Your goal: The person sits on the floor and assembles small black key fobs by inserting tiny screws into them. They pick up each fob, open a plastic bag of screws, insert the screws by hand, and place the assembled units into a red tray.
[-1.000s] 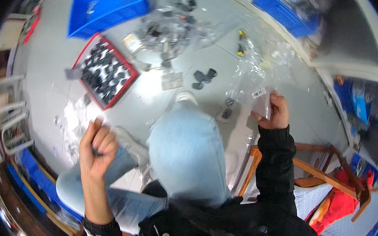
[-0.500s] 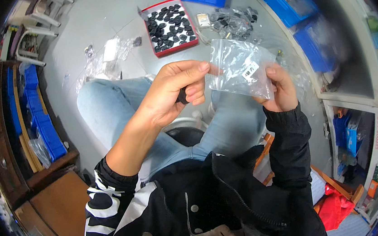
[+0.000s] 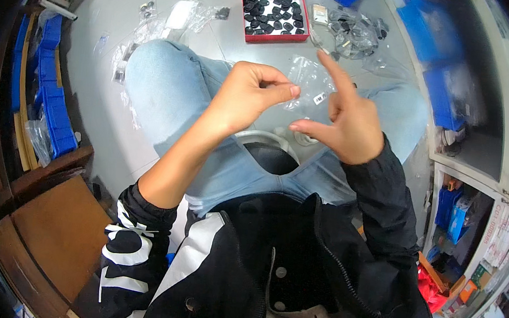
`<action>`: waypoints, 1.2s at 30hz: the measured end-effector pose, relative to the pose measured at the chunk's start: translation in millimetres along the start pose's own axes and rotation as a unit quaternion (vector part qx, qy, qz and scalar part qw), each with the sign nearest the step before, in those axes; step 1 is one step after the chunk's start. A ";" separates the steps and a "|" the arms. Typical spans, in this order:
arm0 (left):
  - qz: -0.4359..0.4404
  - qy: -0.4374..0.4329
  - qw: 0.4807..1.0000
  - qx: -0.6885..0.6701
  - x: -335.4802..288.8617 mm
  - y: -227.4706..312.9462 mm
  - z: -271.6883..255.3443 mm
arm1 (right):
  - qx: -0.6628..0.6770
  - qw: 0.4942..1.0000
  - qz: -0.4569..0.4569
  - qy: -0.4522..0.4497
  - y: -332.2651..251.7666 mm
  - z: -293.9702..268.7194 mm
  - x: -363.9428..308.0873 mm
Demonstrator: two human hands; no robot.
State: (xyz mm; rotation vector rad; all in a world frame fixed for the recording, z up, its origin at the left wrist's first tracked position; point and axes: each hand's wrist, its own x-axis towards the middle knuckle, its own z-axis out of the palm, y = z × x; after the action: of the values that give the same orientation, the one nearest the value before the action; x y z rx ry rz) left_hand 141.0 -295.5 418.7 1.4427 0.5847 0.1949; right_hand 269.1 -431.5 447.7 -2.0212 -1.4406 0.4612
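A small clear plastic bag [image 3: 308, 81] with a white label hangs between my two hands, above my knees in light blue jeans. My left hand [image 3: 245, 97] pinches the bag's left edge between thumb and fingertips. My right hand [image 3: 344, 126] is at the bag's right side with its lower fingers curled on it, the index finger pointing straight up and the thumb stretched to the left. Whether anything lies inside the bag I cannot tell.
On the grey floor ahead lies a red tray [image 3: 242, 12] of small black parts, with a heap of clear bags [image 3: 354, 26] to its right and loose bags [image 3: 157, 24] to its left. Blue bins [image 3: 439, 85] and shelves stand at right, more blue bins [image 3: 52, 96] at left.
My left hand came up from beside my knee to the bag that my right hand held. The bag, spread wide half a second ago, now hangs slack between the hands.
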 end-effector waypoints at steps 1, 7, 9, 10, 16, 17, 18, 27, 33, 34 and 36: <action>-0.001 0.003 1.000 0.017 -0.2 -2.6 -0.1 | -0.027 0.999 -0.003 -0.026 -0.8 9.2 4.5; -0.002 0.011 0.997 0.078 -1.1 -13.2 -0.2 | -0.097 0.993 0.037 -0.061 2.8 33.0 11.1; -0.011 0.005 0.996 0.091 -0.8 -13.6 0.6 | -0.099 0.993 0.037 -0.051 4.6 35.5 10.8; -0.013 -0.005 0.996 0.083 -0.4 -13.5 1.6 | -0.103 0.993 0.026 -0.042 5.4 37.1 10.8; -0.091 -0.041 0.989 -0.114 3.3 -15.9 -11.5 | -0.069 0.998 0.004 0.000 12.8 42.1 10.0; -0.113 -0.062 0.966 -0.225 5.8 -17.5 -17.0 | -0.068 0.998 0.005 0.006 13.8 43.3 9.0; -0.155 -0.052 0.937 -0.310 6.5 -19.9 -20.6 | -0.074 0.997 -0.002 -0.001 14.4 45.6 8.1; -0.158 -0.021 0.829 -0.536 4.5 -32.0 -22.7 | -0.108 0.994 0.004 0.009 25.9 63.0 8.8; -0.112 -0.028 0.798 -0.591 1.9 -32.4 -22.9 | -0.095 0.994 0.020 0.042 29.5 61.2 14.5; -0.105 -0.032 0.798 -0.592 1.6 -32.8 -22.5 | -0.098 0.994 0.026 0.037 29.9 60.0 14.6; -0.107 -0.021 0.813 -0.572 1.0 -33.3 -22.1 | -0.101 0.994 0.029 0.038 29.9 59.1 14.6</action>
State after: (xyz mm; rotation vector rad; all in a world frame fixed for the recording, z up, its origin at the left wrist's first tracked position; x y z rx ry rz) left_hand 123.9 -280.4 385.9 0.1976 0.4425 0.2691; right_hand 260.6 -408.4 384.5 -2.2200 -1.4345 0.2683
